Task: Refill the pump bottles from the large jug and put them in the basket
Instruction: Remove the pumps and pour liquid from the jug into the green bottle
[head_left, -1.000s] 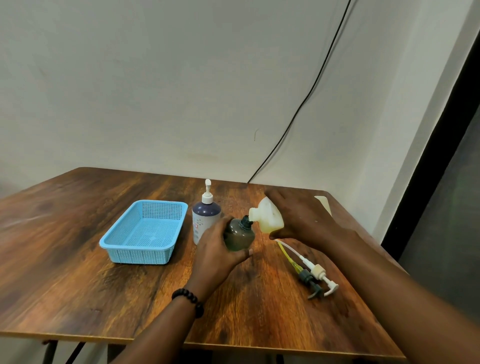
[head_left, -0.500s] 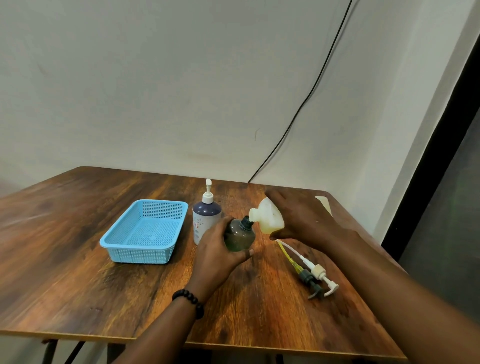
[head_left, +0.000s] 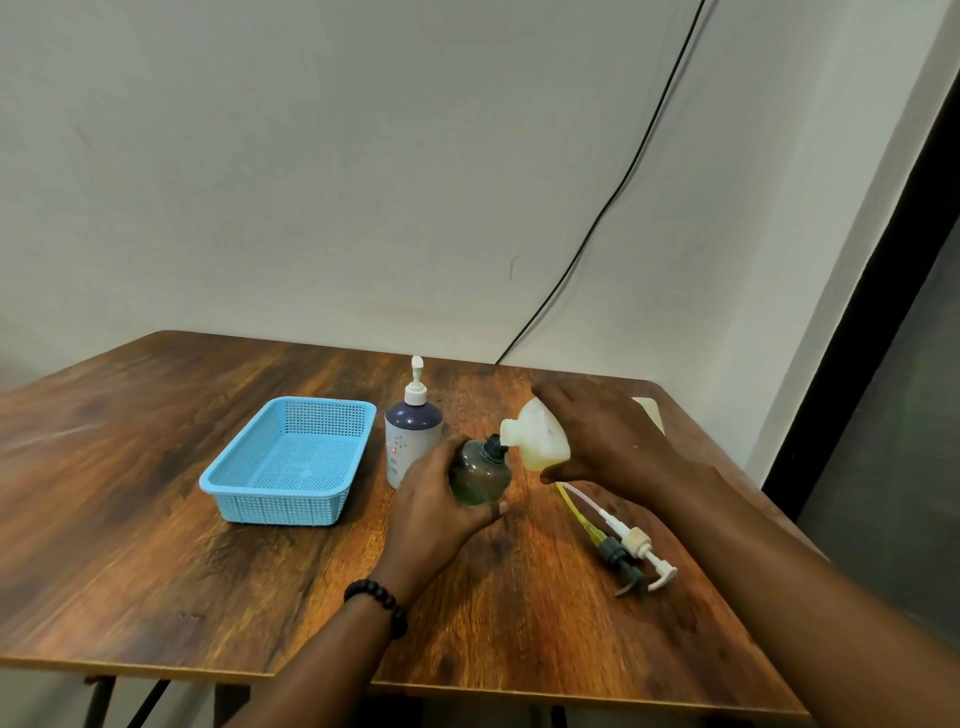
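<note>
While the left hand (head_left: 434, 512) grips a round smoky-green bottle (head_left: 479, 472) standing uncapped on the wooden table (head_left: 156, 545), the right hand (head_left: 602, 439) clasps a tilted pale jug (head_left: 537, 439), its spout at the bottle's neck; a capped purple pump bottle (head_left: 413, 436) stands beside the blue basket (head_left: 291, 460), and two loose pump heads (head_left: 631, 553) lie right of the hands

right hand (head_left: 608, 441) tipping jug (head_left: 537, 439) into left-held round bottle (head_left: 480, 473)
</note>
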